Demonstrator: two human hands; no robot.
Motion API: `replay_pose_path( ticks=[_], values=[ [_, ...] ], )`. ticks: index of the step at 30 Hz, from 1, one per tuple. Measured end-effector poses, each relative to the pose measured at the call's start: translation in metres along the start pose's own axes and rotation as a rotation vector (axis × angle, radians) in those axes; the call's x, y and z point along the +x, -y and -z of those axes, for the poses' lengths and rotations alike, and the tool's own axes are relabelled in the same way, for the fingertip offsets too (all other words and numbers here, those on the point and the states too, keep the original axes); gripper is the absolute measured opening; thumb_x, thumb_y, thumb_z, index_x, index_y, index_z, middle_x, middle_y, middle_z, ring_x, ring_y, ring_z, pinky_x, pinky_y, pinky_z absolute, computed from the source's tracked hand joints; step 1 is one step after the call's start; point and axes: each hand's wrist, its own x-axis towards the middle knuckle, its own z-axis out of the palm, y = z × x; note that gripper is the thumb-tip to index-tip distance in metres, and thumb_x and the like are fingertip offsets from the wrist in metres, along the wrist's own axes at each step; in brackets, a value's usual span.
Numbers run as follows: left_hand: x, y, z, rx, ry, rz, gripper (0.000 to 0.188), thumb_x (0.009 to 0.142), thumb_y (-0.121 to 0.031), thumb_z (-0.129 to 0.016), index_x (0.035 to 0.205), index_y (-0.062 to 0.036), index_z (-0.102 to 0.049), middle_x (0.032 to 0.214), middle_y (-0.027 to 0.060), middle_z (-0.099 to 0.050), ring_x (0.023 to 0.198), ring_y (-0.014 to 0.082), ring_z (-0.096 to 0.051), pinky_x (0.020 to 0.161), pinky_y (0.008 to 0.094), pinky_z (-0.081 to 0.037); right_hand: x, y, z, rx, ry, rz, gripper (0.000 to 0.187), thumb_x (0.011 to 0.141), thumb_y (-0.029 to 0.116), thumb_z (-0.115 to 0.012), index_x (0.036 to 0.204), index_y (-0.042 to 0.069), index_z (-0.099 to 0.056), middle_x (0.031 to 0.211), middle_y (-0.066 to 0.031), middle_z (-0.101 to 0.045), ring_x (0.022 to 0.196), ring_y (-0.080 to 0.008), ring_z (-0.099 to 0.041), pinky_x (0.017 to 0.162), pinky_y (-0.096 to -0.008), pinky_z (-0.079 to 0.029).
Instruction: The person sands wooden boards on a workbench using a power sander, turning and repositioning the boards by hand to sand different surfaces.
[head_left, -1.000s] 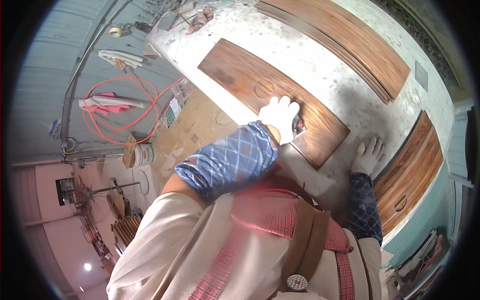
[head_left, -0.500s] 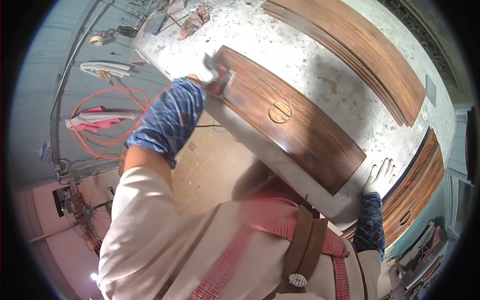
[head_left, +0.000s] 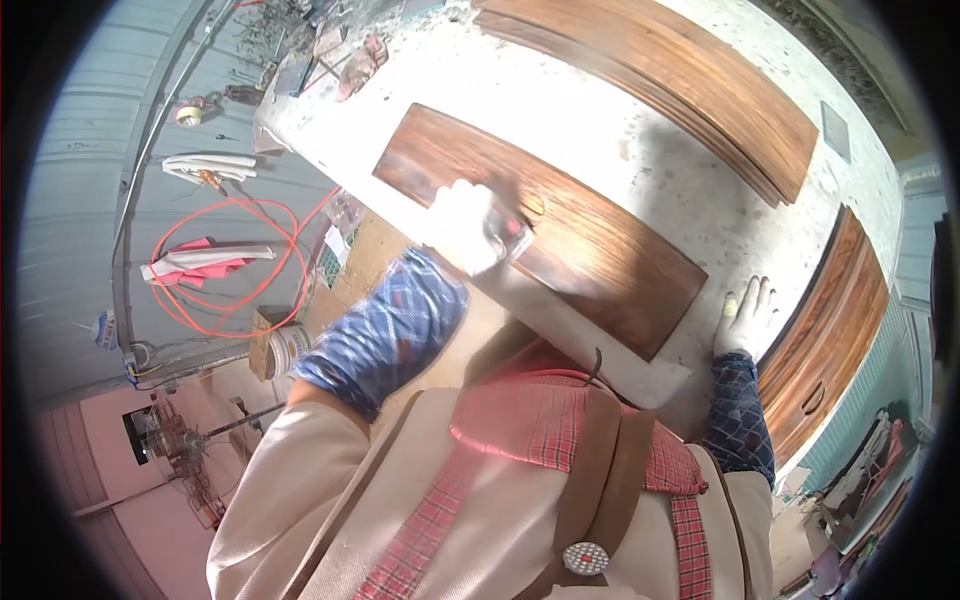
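A brown wooden panel (head_left: 620,270) lies on the pale, speckled table, a round inset fitting partly visible near its middle. My left hand (head_left: 462,222), in a white glove, is closed around a small block (head_left: 513,236) with red and greyish faces. Blur hides its exact kind. The block rests against the panel close to its near edge, beside the round fitting. My right hand (head_left: 746,318), gloved too, lies flat with fingers spread on the table, between the panel's right end and a stack of wooden panels (head_left: 820,370).
More stacked wooden panels (head_left: 680,85) lie along the table's far side. A small grey plate (head_left: 836,132) and a crumpled reddish cloth (head_left: 362,68) are on the table too. On the left, an orange hose (head_left: 225,328) lies coiled near a white bucket (head_left: 290,347).
My left hand has slid the block from the panel's left end rightward to around its middle. My right hand stays flat on the table. The whole view has shifted slightly.
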Motion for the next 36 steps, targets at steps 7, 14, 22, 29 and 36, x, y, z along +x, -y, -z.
replay_pose_path(
  ticks=[7, 14, 22, 29, 36],
  values=[
    [-0.004, -0.167, -0.028, -0.106, 0.345, -0.097, 0.023, 0.079, -0.022, -0.075, 0.1, -0.0153, -0.07, 0.103, 0.0135, -0.063, 0.098, 0.0348, -0.062, 0.082, 0.0463, -0.055, -0.002, 0.004, -0.001, -0.045, -0.073, 0.005, 0.06, 0.102, 0.043, -0.051, 0.151, 0.008, -0.05, 0.16, -0.0138, -0.046, 0.149, -0.0366, -0.038, 0.121, -0.0537, -0.029],
    [0.06, -0.135, -0.048, 0.024, 0.184, 0.018, 0.04, 0.08, -0.039, -0.079, 0.109, -0.0128, -0.073, 0.124, 0.0134, -0.068, 0.106, 0.0372, -0.067, 0.087, 0.0446, -0.059, 0.0, 0.003, -0.001, -0.052, 0.031, -0.01, 0.064, 0.107, 0.049, -0.041, 0.157, 0.009, -0.042, 0.166, -0.0139, -0.039, 0.153, -0.0367, -0.032, 0.126, -0.0536, -0.021],
    [0.114, 0.068, -0.037, 0.123, 0.195, 0.372, 0.046, 0.073, -0.034, -0.081, 0.109, -0.0063, -0.073, 0.103, 0.021, -0.074, 0.107, 0.0401, -0.07, 0.096, 0.0469, -0.057, 0.001, 0.006, -0.001, -0.142, -0.009, -0.011, 0.066, 0.102, 0.047, -0.051, 0.158, 0.011, -0.042, 0.166, -0.0106, -0.04, 0.152, -0.0333, -0.034, 0.122, -0.0533, -0.028],
    [0.134, 0.099, -0.005, 0.212, 0.522, 0.517, 0.056, 0.071, -0.034, -0.084, 0.117, -0.0045, -0.073, 0.114, 0.0188, -0.074, 0.102, 0.032, -0.072, 0.088, 0.0414, -0.057, -0.003, 0.007, 0.006, -0.006, -0.111, 0.015, 0.063, 0.101, 0.041, -0.057, 0.153, 0.006, -0.049, 0.161, -0.0169, -0.045, 0.148, -0.0386, -0.041, 0.124, -0.0563, -0.027],
    [0.116, -0.058, -0.04, 0.002, 0.329, 0.154, 0.051, 0.086, -0.04, -0.068, 0.126, -0.0097, -0.069, 0.12, 0.0221, -0.069, 0.109, 0.0394, -0.068, 0.095, 0.0453, -0.057, 0.001, 0.004, 0.0, -0.03, 0.058, -0.021, 0.068, 0.106, 0.046, -0.046, 0.162, 0.01, -0.035, 0.168, -0.015, -0.033, 0.155, -0.0381, -0.027, 0.126, -0.0574, -0.019]
  ],
)
